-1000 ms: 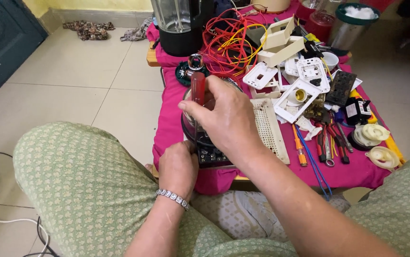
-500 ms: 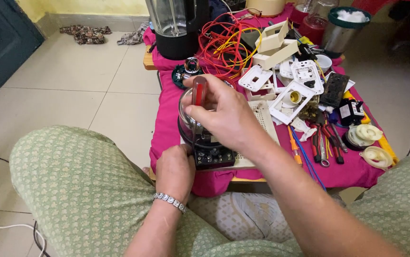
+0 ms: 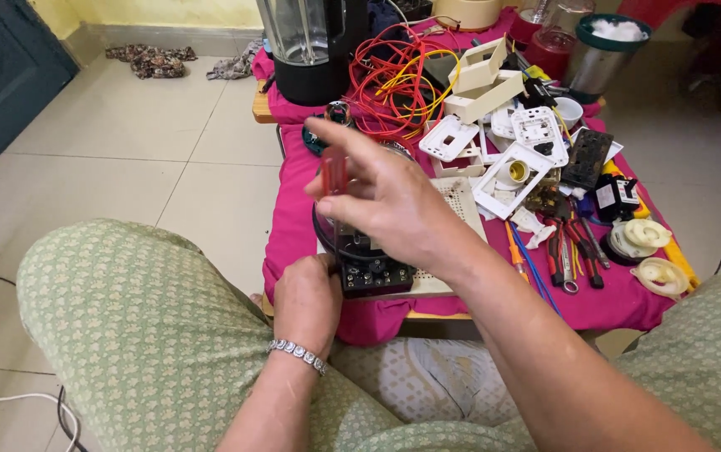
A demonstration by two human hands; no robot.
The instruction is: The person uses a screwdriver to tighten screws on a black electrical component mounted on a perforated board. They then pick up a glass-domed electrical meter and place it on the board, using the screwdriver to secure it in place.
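My right hand [image 3: 386, 201] grips a screwdriver with a red handle [image 3: 333, 172], held upright over a round black appliance base [image 3: 369, 266]. The index finger stretches out to the left past the handle. That base sits on a low table covered by a pink cloth [image 3: 293, 226]. My left hand [image 3: 308, 300], with a silver bracelet at the wrist, holds the near left side of the base. The screwdriver's tip is hidden behind my hand.
A blender jar on a black base [image 3: 314, 46] stands at the table's far end beside coiled red and yellow wires [image 3: 394, 71]. White switch plates [image 3: 507, 167], pliers [image 3: 574, 251] and small parts crowd the right side. My green patterned knees flank the table. Tiled floor lies left.
My right hand has stayed over the base with the screwdriver, and its index finger now points outward. My left hand stays on the base.
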